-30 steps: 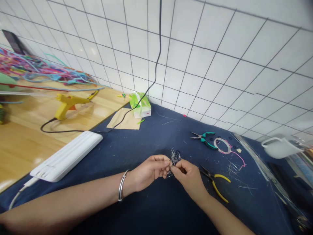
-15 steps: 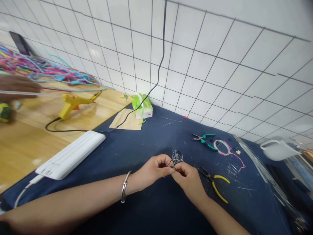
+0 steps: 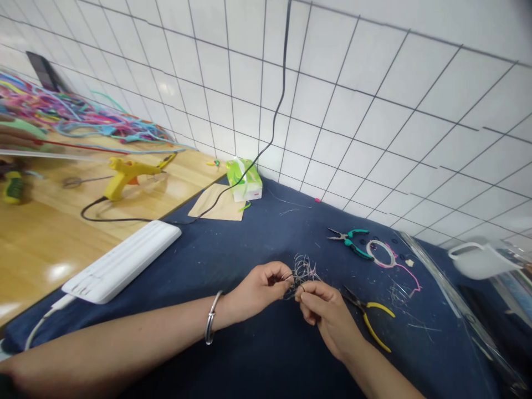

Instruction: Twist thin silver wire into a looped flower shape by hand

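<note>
Silver wire bundle (image 3: 305,268), seemingly part-finished, loops formed but ends loose, is pinched by left hand (image 3: 265,285) and right hand (image 3: 328,311).

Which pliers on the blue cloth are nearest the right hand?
The yellow-handled pliers, beside the right hand; the teal-handled pliers lie farther away.

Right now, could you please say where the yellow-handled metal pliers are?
In the head view, the yellow-handled metal pliers lie right of centre on the dark blue work surface, beside the right hand.
</note>
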